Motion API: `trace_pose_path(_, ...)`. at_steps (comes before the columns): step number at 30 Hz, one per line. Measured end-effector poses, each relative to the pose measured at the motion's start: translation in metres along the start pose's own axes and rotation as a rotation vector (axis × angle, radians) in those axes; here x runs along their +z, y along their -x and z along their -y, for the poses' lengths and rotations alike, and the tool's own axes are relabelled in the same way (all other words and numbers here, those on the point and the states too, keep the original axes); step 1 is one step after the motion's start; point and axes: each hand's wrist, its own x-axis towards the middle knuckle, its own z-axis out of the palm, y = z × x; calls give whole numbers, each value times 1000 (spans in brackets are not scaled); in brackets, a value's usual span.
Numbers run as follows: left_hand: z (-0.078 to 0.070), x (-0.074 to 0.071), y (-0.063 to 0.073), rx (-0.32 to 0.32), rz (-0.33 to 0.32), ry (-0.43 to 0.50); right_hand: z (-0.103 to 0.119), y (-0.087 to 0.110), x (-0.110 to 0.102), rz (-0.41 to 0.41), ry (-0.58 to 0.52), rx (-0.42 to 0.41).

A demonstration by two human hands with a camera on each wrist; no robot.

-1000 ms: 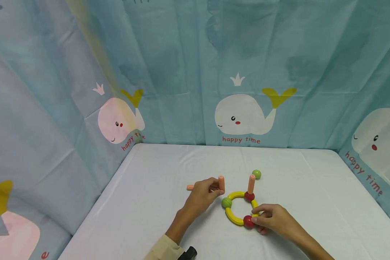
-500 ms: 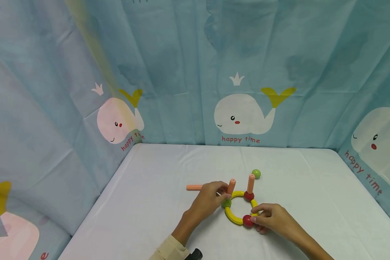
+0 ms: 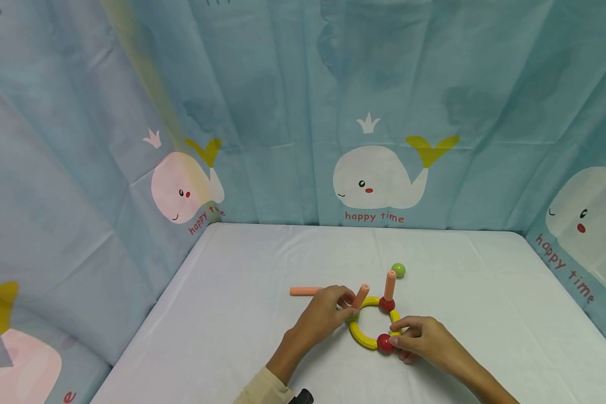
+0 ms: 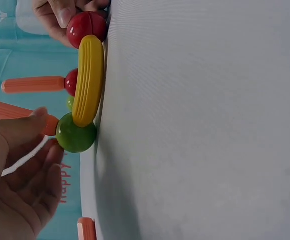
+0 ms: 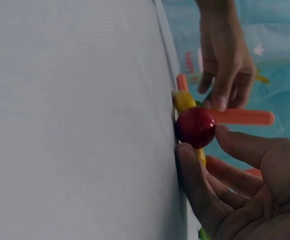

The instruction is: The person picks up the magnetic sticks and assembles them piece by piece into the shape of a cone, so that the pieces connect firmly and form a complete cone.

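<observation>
A ring of yellow curved pieces (image 3: 362, 337) joined by red and green balls lies on the white table. My left hand (image 3: 323, 317) pinches an orange rod (image 3: 362, 295) between thumb and fingers. The rod leans right in the head view, its lower end at the green ball (image 4: 76, 134) on the ring's left. My right hand (image 3: 426, 338) holds the near red ball (image 5: 195, 127) between thumb and fingers, at the ring's front right. A second orange rod (image 3: 390, 286) stands upright on the far red ball (image 3: 386, 304).
A loose green ball (image 3: 398, 270) sits behind the ring. Another orange rod (image 3: 304, 291) lies flat on the table (image 3: 242, 331), partly behind my left hand. A blue curtain (image 3: 283, 112) with whale prints hangs along the back and sides.
My left hand has moved right and slightly down with its orange rod, from beside the ring onto the green ball. The rod now tilts. My right hand stays at the red ball.
</observation>
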Motion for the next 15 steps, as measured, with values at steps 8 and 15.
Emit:
trace_pose_path(8, 5, 0, 13, -148, 1, -37, 9, -10, -16, -172, 199, 33)
trace_pose_path(15, 6, 7, 16, -191, -1, 4, 10, -28, -30, -228, 248, 9)
